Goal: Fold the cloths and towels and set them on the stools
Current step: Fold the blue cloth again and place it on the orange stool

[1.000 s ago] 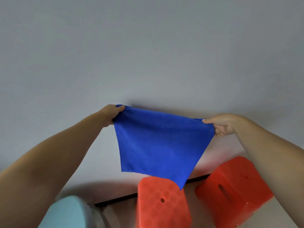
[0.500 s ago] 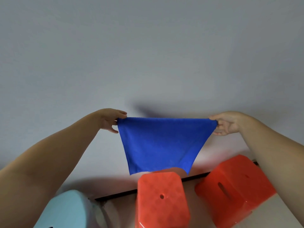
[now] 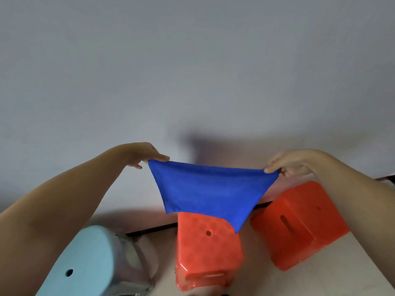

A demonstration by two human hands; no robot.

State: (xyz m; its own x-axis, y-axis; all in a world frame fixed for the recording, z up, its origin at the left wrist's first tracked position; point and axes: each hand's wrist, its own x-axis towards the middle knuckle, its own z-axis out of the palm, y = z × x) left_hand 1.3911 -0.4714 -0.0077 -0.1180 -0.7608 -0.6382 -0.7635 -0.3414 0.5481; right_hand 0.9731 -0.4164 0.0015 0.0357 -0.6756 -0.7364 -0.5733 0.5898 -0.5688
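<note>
Blue cloth [image 3: 210, 192] stretched in the air above red middle stool [image 3: 206, 248]. Top corners pinched by left hand [image 3: 142, 153] and right hand [image 3: 291, 162], fingers curled on the fabric.

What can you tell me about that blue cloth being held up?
The blue cloth looks like soft, plain microfibre. It hangs in the air, stretched between the left hand and the right hand, each pinching a top corner. Its top edge sags slightly; its lower part droops in front of the middle red stool.
</note>
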